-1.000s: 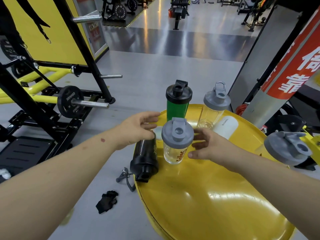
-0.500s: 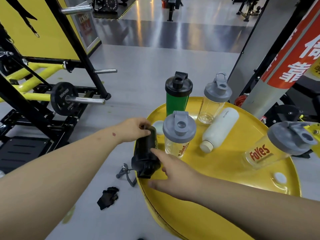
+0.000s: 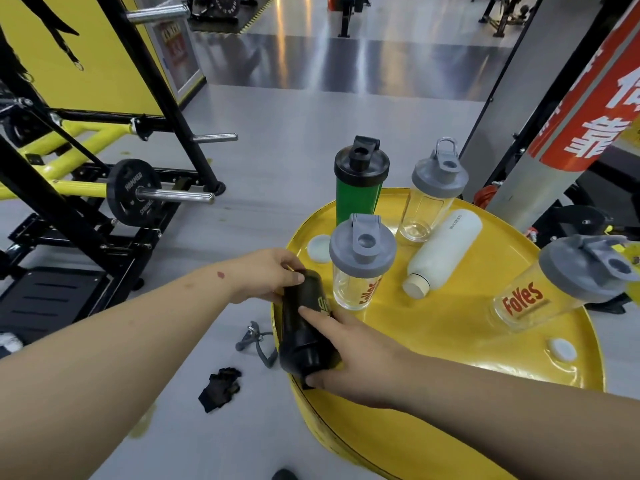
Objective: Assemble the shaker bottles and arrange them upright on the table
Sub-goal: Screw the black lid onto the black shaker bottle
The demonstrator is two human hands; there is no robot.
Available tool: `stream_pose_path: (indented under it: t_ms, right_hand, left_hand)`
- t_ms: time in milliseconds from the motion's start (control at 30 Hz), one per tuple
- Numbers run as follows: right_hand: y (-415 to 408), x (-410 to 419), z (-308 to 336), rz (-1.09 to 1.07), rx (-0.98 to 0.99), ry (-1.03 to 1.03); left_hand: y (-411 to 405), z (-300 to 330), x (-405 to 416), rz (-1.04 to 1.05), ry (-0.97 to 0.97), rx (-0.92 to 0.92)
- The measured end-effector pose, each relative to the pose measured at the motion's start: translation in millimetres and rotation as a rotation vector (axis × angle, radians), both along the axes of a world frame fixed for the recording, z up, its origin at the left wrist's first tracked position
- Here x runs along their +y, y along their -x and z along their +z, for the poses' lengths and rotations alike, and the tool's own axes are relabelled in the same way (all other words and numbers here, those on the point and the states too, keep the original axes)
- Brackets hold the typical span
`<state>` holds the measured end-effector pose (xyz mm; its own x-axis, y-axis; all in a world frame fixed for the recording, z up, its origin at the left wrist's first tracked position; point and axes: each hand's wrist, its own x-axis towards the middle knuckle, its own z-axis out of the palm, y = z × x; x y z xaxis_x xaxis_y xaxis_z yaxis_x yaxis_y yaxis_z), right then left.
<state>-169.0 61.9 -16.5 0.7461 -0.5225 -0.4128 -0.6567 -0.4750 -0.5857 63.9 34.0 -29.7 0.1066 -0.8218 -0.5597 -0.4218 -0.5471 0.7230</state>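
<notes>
- I stood in a gym, grey floor and a yellow rack off to my left, looking down at a round yellow tabletop point(image 3: 450, 341) that carried the shakers.
- The black shaker bottle point(image 3: 304, 327) lay on its side at the tabletop's near-left edge, its long axis running from me toward the far side, lid end nearest me and partly overhanging the rim.
- My left hand point(image 3: 273, 275) had its fingers closed over the far, base end.
- My right hand point(image 3: 356, 355) cupped the lid end, fingers wrapped on the body, index finger laid along the top.
- Both hands touched it; the base end lay under the left, so I judged tipping it upright meant swinging the lid end up over that base.
- Just beside it stood a clear shaker with a grey lid point(image 3: 360, 265), close enough to knock.
</notes>
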Motion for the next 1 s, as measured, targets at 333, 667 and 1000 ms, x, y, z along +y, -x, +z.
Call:
stream_pose_path:
  t_ms: [333, 667, 1000]
  right_hand:
    - [97.5, -45.2, 76.9, 0.021, 0.139, -0.203]
    - [129.0, -82.6, 89.9, -0.338, 0.179, -0.215]
    - [140.9, -93.0, 95.5, -0.459, -0.002, -0.273]
  left_hand:
    - [83.6, 4.2, 23.7, -0.316, -0.085, 0.035]
    - [168.6, 32.3, 24.7, -0.31, 0.276, 0.272]
    - [184.5, 45.1, 14.2, -0.146, 0.429, 0.073]
